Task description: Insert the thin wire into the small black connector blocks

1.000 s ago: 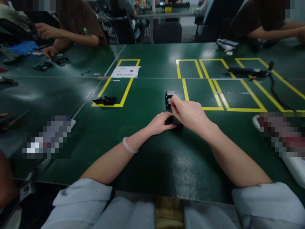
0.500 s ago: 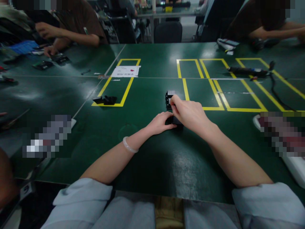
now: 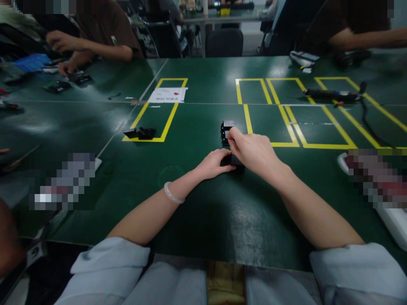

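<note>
My left hand point(image 3: 214, 164) grips a small black boxy part point(image 3: 237, 161) on the green table, thumb along its near side and fingers behind it. My right hand point(image 3: 251, 148) is bent over that part with fingertips pinched together and pointing down. Whatever sits in that pinch is hidden by the fingers. Just beyond my hands lies a black frame-like piece with pale grey faces point(image 3: 227, 124), partly covered by my right fingers.
Black parts point(image 3: 141, 133) lie in a yellow-taped rectangle to the left, below a white paper label point(image 3: 168, 95). A black cylindrical tool point(image 3: 332, 95) with a cable lies at right. Blurred-out devices flank me. Co-workers' arms point(image 3: 104, 50) are across the table.
My hands and the black part look unchanged. At the far right, a co-worker's arm has shifted slightly.
</note>
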A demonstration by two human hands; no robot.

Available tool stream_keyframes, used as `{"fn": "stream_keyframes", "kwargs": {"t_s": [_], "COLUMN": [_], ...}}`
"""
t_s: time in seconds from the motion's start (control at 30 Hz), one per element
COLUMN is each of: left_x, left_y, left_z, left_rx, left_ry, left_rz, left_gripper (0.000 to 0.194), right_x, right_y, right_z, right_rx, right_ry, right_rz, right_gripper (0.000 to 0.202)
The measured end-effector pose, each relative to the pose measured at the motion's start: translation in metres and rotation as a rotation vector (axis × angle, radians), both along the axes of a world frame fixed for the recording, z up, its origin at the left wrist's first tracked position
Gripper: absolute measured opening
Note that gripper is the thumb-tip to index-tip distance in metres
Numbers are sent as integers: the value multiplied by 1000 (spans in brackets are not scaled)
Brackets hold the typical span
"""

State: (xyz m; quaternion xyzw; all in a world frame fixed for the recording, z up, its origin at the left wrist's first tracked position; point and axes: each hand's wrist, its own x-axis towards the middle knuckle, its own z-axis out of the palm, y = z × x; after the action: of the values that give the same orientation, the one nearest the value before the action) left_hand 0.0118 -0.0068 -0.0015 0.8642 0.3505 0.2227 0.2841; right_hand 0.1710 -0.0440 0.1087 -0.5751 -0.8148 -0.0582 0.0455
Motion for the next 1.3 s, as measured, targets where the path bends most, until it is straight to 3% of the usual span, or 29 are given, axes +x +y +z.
{"fn": "stream_keyframes", "kwargs": {"t_s": [1.3], "left_x": [-1], "left_y": [0], "left_z": [-2], "left_rx": [-4], "left_ry": [-28], "left_rz": [-11], "left_gripper": [45], "right_x": [-1], "right_y": [-2], "right_z": [-2], "right_rx": [-14], "right_ry": [71], "right_rz": [20], "right_gripper": [33]}}
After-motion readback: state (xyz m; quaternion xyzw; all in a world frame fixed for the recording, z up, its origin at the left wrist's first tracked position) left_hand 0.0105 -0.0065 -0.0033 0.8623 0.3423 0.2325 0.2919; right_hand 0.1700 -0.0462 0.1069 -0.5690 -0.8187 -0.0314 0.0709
